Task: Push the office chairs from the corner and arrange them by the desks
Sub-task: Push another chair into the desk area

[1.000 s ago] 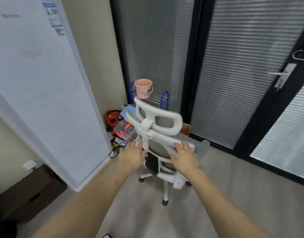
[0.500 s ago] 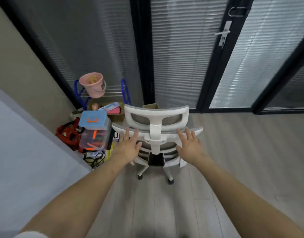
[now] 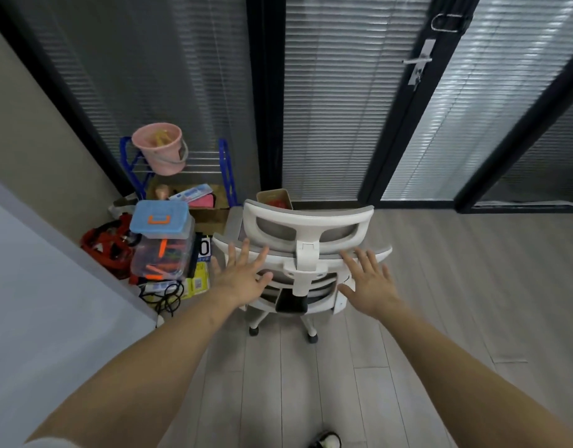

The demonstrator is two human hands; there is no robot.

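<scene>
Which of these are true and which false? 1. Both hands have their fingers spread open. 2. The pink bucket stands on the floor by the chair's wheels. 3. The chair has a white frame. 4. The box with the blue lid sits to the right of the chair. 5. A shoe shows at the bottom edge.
1. True: the left hand and right hand are open at the back of the chair.
2. False: the pink bucket sits up on a blue rack in the corner.
3. True.
4. False: the box with the blue lid is to the chair's left.
5. True: a shoe shows there.
</scene>
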